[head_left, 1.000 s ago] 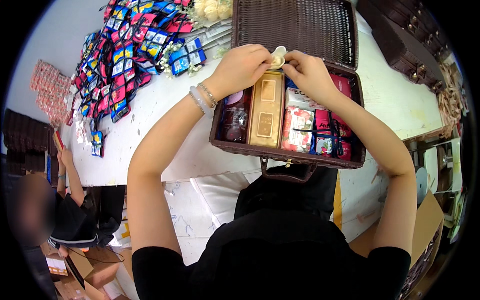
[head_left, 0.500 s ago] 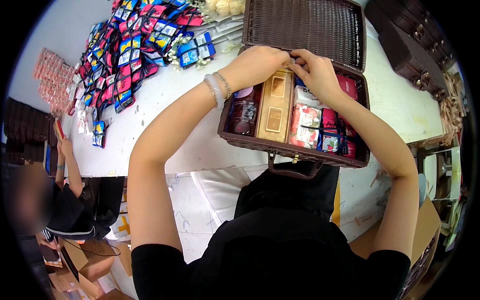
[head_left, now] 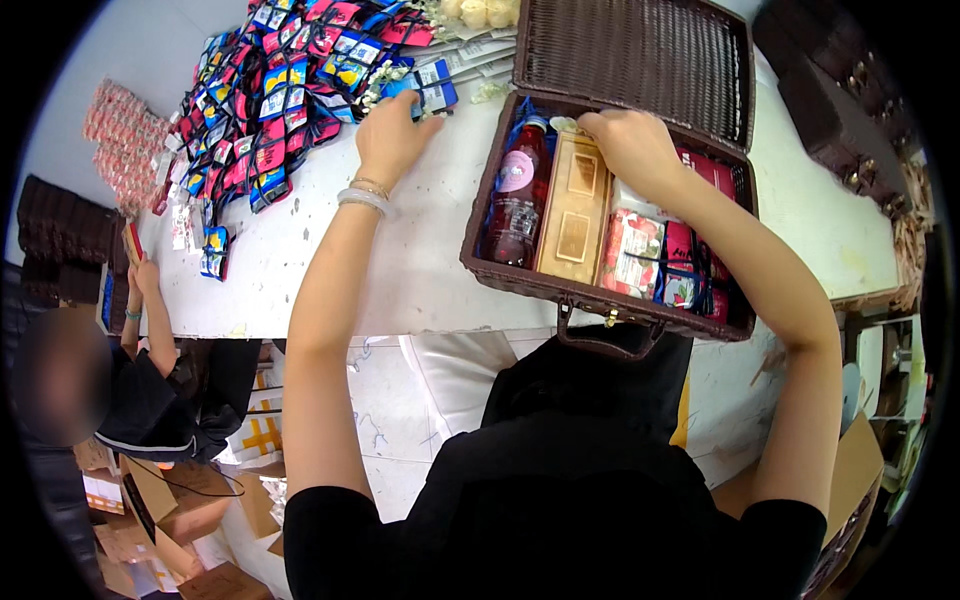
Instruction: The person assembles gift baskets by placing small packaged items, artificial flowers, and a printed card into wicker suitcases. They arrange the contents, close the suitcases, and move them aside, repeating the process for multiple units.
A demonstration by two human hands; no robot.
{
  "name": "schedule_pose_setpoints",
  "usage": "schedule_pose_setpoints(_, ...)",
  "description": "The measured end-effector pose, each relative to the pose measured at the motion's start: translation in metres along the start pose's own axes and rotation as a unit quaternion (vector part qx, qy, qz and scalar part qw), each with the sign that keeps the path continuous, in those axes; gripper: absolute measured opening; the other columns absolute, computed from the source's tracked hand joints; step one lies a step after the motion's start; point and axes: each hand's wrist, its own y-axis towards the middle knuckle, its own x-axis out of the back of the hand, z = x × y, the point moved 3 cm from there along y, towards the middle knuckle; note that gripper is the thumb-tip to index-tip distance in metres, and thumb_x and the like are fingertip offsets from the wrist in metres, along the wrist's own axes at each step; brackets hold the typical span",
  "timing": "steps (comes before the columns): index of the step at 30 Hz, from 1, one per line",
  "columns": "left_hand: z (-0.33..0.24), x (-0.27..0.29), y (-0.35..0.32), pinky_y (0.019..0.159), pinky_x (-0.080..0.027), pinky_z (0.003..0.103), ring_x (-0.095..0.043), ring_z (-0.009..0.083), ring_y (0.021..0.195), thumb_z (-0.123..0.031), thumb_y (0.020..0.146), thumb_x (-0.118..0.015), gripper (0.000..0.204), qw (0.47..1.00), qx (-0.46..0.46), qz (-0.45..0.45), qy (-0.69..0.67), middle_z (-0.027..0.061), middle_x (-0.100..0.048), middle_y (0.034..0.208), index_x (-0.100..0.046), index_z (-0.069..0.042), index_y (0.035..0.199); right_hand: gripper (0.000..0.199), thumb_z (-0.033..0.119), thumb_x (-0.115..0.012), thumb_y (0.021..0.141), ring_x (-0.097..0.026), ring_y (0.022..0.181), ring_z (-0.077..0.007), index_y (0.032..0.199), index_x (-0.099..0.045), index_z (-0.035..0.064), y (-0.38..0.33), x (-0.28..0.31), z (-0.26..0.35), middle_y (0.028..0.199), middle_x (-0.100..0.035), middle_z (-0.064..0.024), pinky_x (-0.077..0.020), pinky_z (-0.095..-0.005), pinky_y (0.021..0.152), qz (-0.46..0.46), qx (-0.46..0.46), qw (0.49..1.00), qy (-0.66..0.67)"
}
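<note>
An open brown wicker case [head_left: 520, 275] stands on the white table [head_left: 420, 270], its lid [head_left: 640, 50] tilted back. Inside lie a red bottle [head_left: 515, 195], a gold box [head_left: 572, 210] and red and white packets [head_left: 640, 250]. My right hand [head_left: 630, 145] rests in the case's far end, fingers curled down on the contents; whether it grips anything is hidden. My left hand [head_left: 390, 135] reaches left of the case to a pile of small blue and pink packets [head_left: 290, 90], fingertips touching a blue one [head_left: 435, 95].
More brown cases [head_left: 850, 110] stand at the far right. Pink packets [head_left: 125, 145] lie at the table's left end. Another person [head_left: 120, 390] in black sits at the lower left beside cardboard boxes [head_left: 180, 510]. White sheeting hangs under the table.
Both hands were together at the case's far rim holding a small pale item. Now my left hand has swung left to the packet pile and my right has dropped into the case.
</note>
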Motion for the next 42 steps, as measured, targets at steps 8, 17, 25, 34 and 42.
schedule_pose_setpoints(8, -0.074, 0.071, 0.014, 0.054, -0.049, 0.028, -0.063, 0.0162, 0.062, -0.020, 0.070, -0.077, 0.032, 0.989, -0.007, -0.015, -0.147, 0.0109, -0.067, 0.077, -0.062, -0.009, 0.095, 0.017, 0.012, -0.059, 0.088, -0.062, 0.072, -0.0098, 0.102, -0.064, 0.0022, -0.048, 0.139, -0.018, 0.083, -0.067, -0.0040, -0.0510, -0.0234, 0.065, -0.162, -0.213, 0.927, 0.263)
schedule_pose_setpoints(17, -0.243, 0.084, -0.021, 0.065, -0.050, 0.025, -0.063, 0.0142, 0.075, -0.013, 0.072, -0.076, 0.029, 0.876, -0.267, 0.137, -0.376, 0.0054, -0.063, 0.089, -0.060, -0.004, 0.095, 0.013, 0.006, -0.060, 0.085, -0.062, 0.067, -0.0112, 0.093, -0.063, -0.0023, -0.089, 0.132, -0.013, 0.077, -0.065, -0.0066, -0.0519, -0.0239, 0.062, -0.065, -0.222, 0.865, 0.445)
schedule_pose_setpoints(25, -0.241, 0.058, -0.071, 0.082, -0.045, 0.038, -0.054, 0.0300, 0.090, -0.020, 0.078, -0.067, 0.023, 0.838, -0.421, 0.254, -0.236, 0.0133, -0.048, 0.104, -0.065, -0.010, 0.098, 0.010, 0.000, -0.060, 0.083, -0.062, 0.065, -0.0106, 0.092, -0.060, -0.0053, -0.113, 0.091, -0.016, 0.075, -0.062, -0.0071, -0.0529, -0.0234, 0.061, 0.079, -0.267, 0.858, 0.432)
schedule_pose_setpoints(34, -0.236, 0.064, -0.073, 0.078, -0.045, 0.038, -0.055, 0.0298, 0.085, -0.018, 0.077, -0.068, 0.026, 0.838, -0.372, 0.301, -0.263, 0.0134, -0.049, 0.096, -0.066, -0.009, 0.101, 0.013, 0.001, -0.060, 0.082, -0.064, 0.068, -0.0134, 0.094, -0.059, -0.0053, -0.113, 0.085, -0.019, 0.079, -0.061, -0.0085, -0.0556, -0.0233, 0.063, 0.079, -0.317, 0.790, 0.519)
schedule_pose_setpoints(42, -0.238, 0.066, -0.075, 0.074, -0.046, 0.038, -0.056, 0.0303, 0.082, -0.018, 0.077, -0.068, 0.026, 0.844, -0.377, 0.281, -0.257, 0.0137, -0.051, 0.091, -0.065, -0.008, 0.101, 0.016, 0.002, -0.057, 0.083, -0.067, 0.076, -0.0200, 0.097, -0.057, -0.0060, -0.131, 0.094, -0.039, 0.087, -0.060, -0.0094, -0.0589, -0.0272, 0.068, 0.043, -0.393, 0.618, 0.680)
